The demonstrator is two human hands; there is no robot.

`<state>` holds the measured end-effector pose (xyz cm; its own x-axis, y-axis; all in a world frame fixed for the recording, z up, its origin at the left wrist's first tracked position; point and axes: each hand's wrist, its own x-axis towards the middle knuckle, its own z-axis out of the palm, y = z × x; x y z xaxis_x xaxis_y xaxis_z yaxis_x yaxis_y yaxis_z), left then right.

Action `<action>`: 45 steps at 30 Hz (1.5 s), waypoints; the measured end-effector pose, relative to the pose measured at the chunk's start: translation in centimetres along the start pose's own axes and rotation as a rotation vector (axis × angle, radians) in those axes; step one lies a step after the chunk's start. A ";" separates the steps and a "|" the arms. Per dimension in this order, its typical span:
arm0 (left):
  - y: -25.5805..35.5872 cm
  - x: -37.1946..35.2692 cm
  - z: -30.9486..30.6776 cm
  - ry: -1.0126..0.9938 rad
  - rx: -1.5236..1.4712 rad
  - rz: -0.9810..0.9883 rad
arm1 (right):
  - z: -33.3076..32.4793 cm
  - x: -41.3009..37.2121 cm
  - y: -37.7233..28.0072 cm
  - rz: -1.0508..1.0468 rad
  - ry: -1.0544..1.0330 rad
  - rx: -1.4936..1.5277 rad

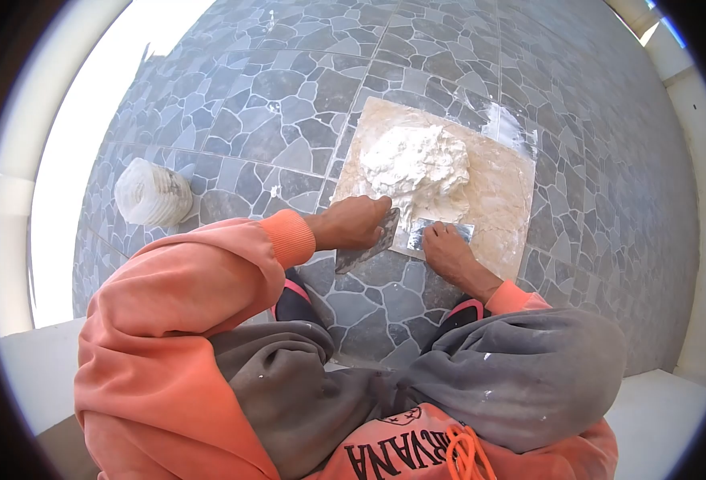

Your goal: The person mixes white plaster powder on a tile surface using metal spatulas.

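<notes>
A mound of white plaster (413, 164) sits on a square tan board (497, 208) on the floor in front of me. My left hand (353, 222) is closed on a flat grey trowel (363, 254), tilted at the board's near left edge. My right hand (449, 250) grips a metal scraper (463, 232), its blade low over the board's near edge. White smears lie on the board around both tools. The tools' handles are mostly hidden by my fingers.
A roll of whitish, translucent material (153, 194) stands on the stone-patterned tile floor (269, 136) to the left. White smears (513, 132) mark the tiles beyond the board. My feet (298, 304) are close to its near side. A pale wall (701, 200) runs along the right.
</notes>
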<state>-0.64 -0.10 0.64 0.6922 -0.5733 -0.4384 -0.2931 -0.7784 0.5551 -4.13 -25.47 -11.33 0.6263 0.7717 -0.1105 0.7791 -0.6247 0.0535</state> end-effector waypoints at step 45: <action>-0.5 0.2 0.4 0.012 0.020 -0.005 | -1.1 1.2 2.0 0.049 0.055 -0.059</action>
<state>-0.63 0.06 -0.02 0.7015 -0.5661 -0.4329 -0.3021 -0.7864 0.5387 -1.79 -25.63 -10.25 0.6631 0.7467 -0.0521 0.7467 -0.6550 0.1158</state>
